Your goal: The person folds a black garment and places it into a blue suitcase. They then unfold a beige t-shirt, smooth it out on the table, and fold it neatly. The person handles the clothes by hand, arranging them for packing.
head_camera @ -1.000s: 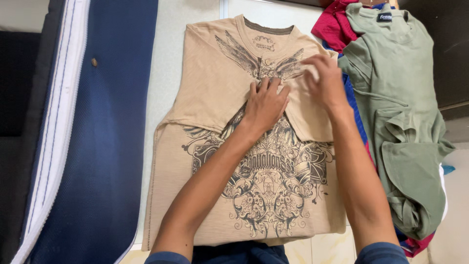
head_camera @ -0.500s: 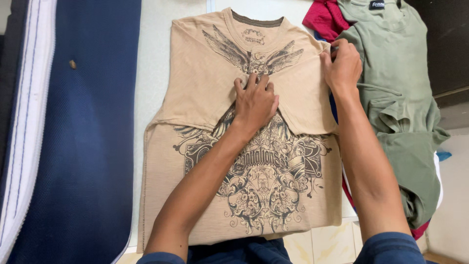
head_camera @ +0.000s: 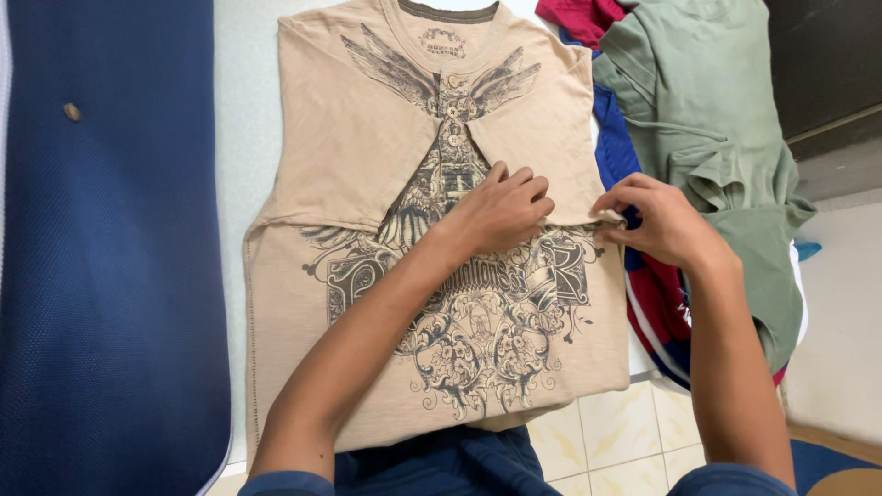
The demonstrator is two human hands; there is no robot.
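Note:
A tan T-shirt [head_camera: 349,147] with a dark winged print lies face up on a pale surface, both sleeves folded in over the chest. My left hand [head_camera: 501,211] rests knuckles-up on the middle of the shirt, pressing the inner edge of the folded right sleeve. My right hand [head_camera: 657,219] is at the shirt's right edge, pinching the lower corner of that folded sleeve between thumb and fingers.
A heap of clothes lies to the right: a green shirt [head_camera: 707,101] on top, red cloth [head_camera: 574,14] and blue-and-red cloth [head_camera: 657,312] under it. A dark blue padded mat [head_camera: 110,257] runs along the left. Cream floor tiles [head_camera: 606,432] show below.
My right hand slid down from the shirt's right shoulder to the sleeve's lower corner. My left hand shifted slightly down and right. The view moved, so the shirt sits higher in frame.

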